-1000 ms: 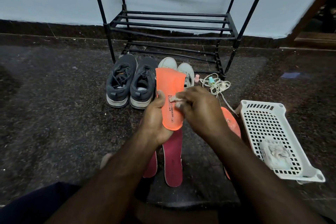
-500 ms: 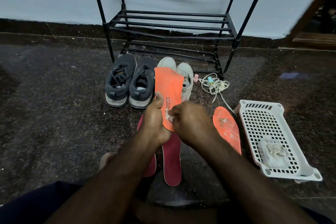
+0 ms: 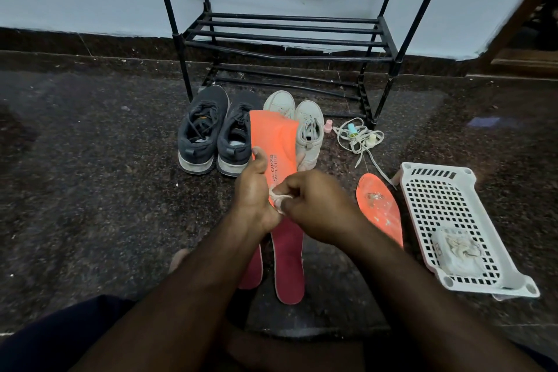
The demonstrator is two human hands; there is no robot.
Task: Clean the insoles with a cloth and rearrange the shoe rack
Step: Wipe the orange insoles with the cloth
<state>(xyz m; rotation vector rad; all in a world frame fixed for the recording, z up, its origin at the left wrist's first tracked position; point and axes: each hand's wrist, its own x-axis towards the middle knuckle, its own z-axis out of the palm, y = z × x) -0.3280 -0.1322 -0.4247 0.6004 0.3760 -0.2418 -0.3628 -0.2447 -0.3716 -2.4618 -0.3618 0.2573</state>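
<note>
While the dark sneakers (image 3: 217,133) and pale sneakers (image 3: 297,124) wait on the floor before the bare shoe rack (image 3: 287,36), the left hand (image 3: 252,193) grips the orange insole (image 3: 273,148) upright, thumb across its face, likely to steady it for wiping. The right hand (image 3: 314,205) pinches a small cloth (image 3: 279,199) against its lower end. Further right, a soiled orange insole (image 3: 379,208) lies beside the white basket (image 3: 447,190), apparently awaiting cleaning.
</note>
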